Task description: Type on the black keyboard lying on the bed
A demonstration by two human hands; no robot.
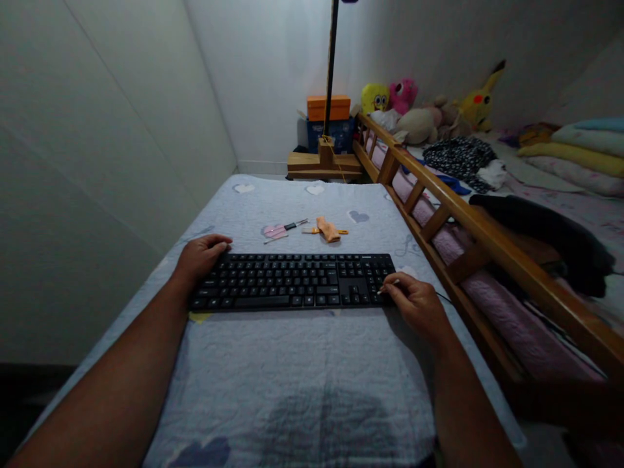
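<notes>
A black full-size keyboard [292,281] lies flat across the cloth-covered table. My left hand [201,259] is at its upper left corner, fingers curled together around that edge. At the keyboard's right end, my right hand [414,299] pinches a thin cotton swab [381,290], its white tip down among the number-pad keys. Behind the keyboard lie a pink-handled tool [287,227] with a dark collar and metal end, and a thin stick [275,240] in front of it. Beside them an orange cloth [328,229] lies folded over a brush [312,230] with a yellow-orange handle.
A pale blue quilted cloth [292,377] with hearts covers the table. Along the right runs a wooden bed rail [468,208], with bedding, clothes and plush toys [419,123] beyond. At the back stand a wooden stand base [324,162] with a dark pole and an orange box [316,106].
</notes>
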